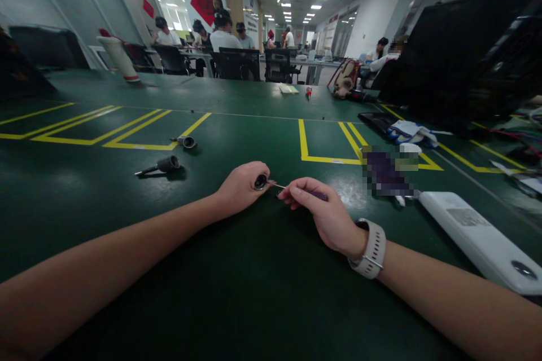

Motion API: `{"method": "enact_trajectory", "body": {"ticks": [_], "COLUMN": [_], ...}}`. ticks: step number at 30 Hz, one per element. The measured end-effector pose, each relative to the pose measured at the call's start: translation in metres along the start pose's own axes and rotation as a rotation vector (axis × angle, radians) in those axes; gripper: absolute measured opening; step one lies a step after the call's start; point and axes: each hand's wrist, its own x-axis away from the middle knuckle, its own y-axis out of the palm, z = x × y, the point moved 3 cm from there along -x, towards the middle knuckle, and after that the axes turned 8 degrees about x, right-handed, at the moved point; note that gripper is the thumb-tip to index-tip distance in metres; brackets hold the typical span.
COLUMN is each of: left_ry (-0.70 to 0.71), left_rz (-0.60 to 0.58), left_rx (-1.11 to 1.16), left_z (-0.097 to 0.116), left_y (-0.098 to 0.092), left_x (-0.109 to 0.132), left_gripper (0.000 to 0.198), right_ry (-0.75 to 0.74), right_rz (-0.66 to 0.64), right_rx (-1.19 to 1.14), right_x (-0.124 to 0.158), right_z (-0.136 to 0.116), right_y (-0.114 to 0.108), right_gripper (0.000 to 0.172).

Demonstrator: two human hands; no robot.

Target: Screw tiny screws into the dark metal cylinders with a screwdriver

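My left hand is wrapped round a dark cylindrical part, its round open end facing me. In my right hand, between thumb and fingers, is a thin screwdriver with a dark handle. Its metal shaft points left and reaches the side of the cylindrical part; the tip is hidden at my left fingers. To the left on the green table lie a dark cup-shaped part with a rod and, behind it, a similar smaller part.
A white power bank lies at the right, near a blurred dark object and white-blue gloves. Yellow tape marks the table. A cup stands back left; a red-handled tool lies farther back. People sit beyond.
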Motion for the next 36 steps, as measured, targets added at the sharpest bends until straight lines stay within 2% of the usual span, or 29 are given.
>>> {"method": "enact_trajectory", "body": {"ticks": [3, 5, 14, 19, 25, 29, 36], "left_ry": [-0.001, 0.014, 0.049, 0.014, 0.013, 0.085, 0.120], "left_rz": [-0.024, -0.040, -0.002, 0.005, -0.066, -0.086, -0.019], "left_rx": [-0.060, -0.082, 0.060, 0.099, -0.081, -0.124, 0.009], "left_z": [0.0004, 0.0012, 0.0003, -0.0019, 0.0016, 0.0037, 0.0008], "left_y": [0.0011, 0.0016, -0.0010, -0.0015, 0.0017, 0.0024, 0.0006], "left_x": [-0.0003, 0.0001, 0.0011, -0.0008, -0.0006, 0.0013, 0.0022], "left_gripper": [0.016, 0.016, 0.017, 0.017, 0.013, 0.011, 0.015], "right_ry": [-0.038, -0.024, 0.094, 0.070, 0.010, 0.062, 0.105], "right_rz": [-0.023, -0.051, -0.060, -0.056, -0.072, -0.082, -0.083], "right_rx": [0.185, 0.200, -0.173, -0.186, 0.080, -0.041, -0.208], "right_x": [0.0019, 0.0015, -0.0049, -0.0036, -0.0018, -0.0034, -0.0056], "right_z": [-0.0034, -0.0028, 0.0040, 0.0048, 0.0043, 0.0038, 0.0045], "right_y": [0.0015, 0.0020, -0.0025, -0.0018, 0.0015, 0.0002, -0.0023], "right_gripper": [0.016, 0.017, 0.014, 0.014, 0.015, 0.013, 0.012]}}
